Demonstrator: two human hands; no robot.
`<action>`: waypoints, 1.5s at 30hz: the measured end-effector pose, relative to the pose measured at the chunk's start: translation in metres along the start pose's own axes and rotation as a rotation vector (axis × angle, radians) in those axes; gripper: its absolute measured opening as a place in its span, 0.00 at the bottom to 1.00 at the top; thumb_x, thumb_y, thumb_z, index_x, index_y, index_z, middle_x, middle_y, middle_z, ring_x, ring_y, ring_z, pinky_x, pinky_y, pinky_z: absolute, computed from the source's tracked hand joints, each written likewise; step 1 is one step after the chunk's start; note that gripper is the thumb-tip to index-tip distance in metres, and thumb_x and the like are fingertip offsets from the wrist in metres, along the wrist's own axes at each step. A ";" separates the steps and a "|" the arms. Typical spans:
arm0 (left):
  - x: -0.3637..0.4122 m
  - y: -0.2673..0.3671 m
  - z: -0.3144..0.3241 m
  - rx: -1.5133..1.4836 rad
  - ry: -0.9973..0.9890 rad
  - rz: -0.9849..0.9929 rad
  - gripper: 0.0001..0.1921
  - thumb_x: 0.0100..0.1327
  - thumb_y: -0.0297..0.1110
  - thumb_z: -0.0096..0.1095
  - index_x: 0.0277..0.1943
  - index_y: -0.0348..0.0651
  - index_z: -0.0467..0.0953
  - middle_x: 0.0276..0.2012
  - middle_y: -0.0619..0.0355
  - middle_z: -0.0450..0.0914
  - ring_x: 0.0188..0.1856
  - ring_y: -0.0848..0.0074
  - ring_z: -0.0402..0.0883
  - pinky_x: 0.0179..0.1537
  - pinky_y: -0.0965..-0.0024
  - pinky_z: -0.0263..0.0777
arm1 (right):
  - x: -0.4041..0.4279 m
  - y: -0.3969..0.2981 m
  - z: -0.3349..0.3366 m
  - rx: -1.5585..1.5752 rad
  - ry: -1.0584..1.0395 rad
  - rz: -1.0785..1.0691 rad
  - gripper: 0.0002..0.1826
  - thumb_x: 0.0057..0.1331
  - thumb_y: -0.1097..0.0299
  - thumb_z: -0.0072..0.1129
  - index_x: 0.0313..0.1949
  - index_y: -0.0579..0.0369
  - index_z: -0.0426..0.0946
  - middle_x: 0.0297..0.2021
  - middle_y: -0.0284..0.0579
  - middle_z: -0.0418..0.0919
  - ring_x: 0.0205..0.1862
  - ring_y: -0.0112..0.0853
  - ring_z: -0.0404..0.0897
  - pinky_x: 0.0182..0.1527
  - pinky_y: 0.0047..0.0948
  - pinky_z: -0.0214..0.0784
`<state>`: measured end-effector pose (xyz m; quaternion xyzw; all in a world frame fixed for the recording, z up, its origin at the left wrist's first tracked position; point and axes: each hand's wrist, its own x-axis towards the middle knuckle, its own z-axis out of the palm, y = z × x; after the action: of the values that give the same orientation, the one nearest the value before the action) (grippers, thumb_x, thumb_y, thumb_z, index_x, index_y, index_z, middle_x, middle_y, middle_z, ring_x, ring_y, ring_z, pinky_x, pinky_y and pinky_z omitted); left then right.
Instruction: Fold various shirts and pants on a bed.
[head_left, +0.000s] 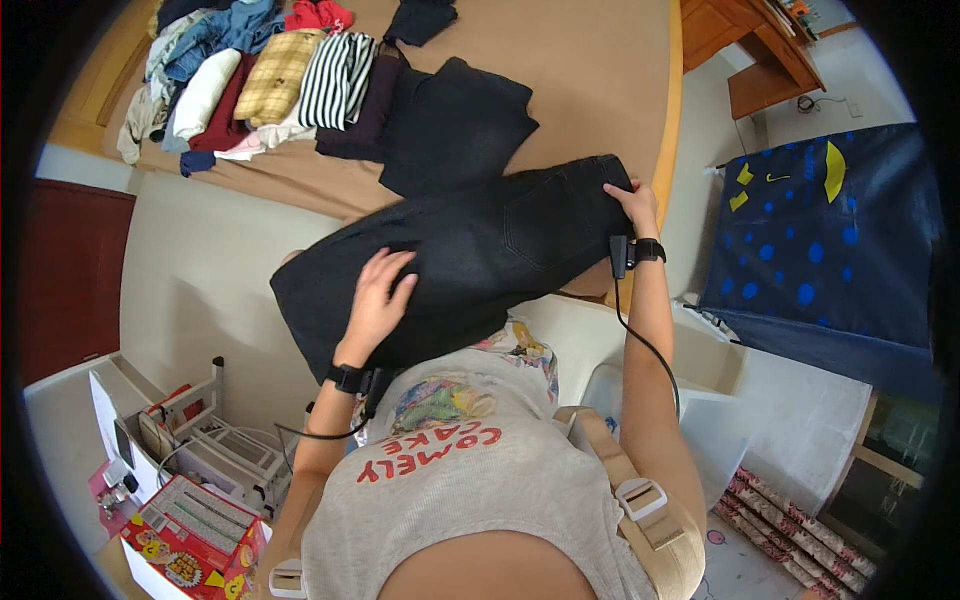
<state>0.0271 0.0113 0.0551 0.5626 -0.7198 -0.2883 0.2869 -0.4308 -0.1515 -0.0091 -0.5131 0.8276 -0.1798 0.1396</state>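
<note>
A pair of black denim trousers (465, 232), folded lengthwise, lies across my lap and reaches up to the edge of the bed. My right hand (634, 204) grips the trousers by the waistband end, thumb on top. My left hand (382, 304) rests on the folded leg, palm down, its fingers apart and not gripping. Beyond the trousers, another black garment (457, 120) is spread on the bed. To its left stand folded clothes side by side: a black-and-white striped one (337, 81), a yellow plaid one (277, 79), a dark red one (229, 112) and a white one (206, 94).
A brown sheet (585, 67) covers the bed, whose wooden edge (667, 142) runs on the right. Jeans (225, 34) and loose clothes lie at the far left. A dark blue fabric cover (817, 240) stands right; a red carton (195, 532) is low at left. Cables hang from both wrists.
</note>
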 end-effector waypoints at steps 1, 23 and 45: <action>0.005 0.013 0.012 -0.062 -0.049 0.031 0.16 0.63 0.31 0.56 0.53 0.40 0.73 0.52 0.51 0.75 0.60 0.60 0.68 0.61 0.63 0.59 | -0.015 -0.017 -0.015 -0.087 0.084 -0.045 0.25 0.47 0.53 0.70 0.39 0.58 0.78 0.32 0.47 0.81 0.37 0.42 0.80 0.40 0.34 0.69; 0.090 0.105 0.119 -0.979 -0.215 -0.186 0.30 0.59 0.16 0.47 0.65 0.44 0.57 0.31 0.65 0.66 0.33 0.85 0.65 0.37 0.81 0.63 | -0.207 -0.085 -0.071 0.242 -0.103 -0.781 0.10 0.54 0.78 0.53 0.37 0.54 0.74 0.43 0.42 0.78 0.48 0.37 0.75 0.56 0.39 0.58; 0.027 -0.016 0.046 0.441 0.027 0.071 0.40 0.46 0.36 0.71 0.64 0.48 0.61 0.59 0.50 0.65 0.66 0.52 0.55 0.66 0.47 0.45 | -0.220 0.021 -0.117 0.781 -0.320 -0.027 0.21 0.57 0.87 0.41 0.48 0.58 0.73 0.40 0.30 0.73 0.39 0.16 0.68 0.44 0.14 0.59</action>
<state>-0.0020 -0.0139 0.0155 0.5898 -0.7809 -0.1062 0.1764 -0.4003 0.0732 0.0964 -0.4538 0.6583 -0.4001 0.4479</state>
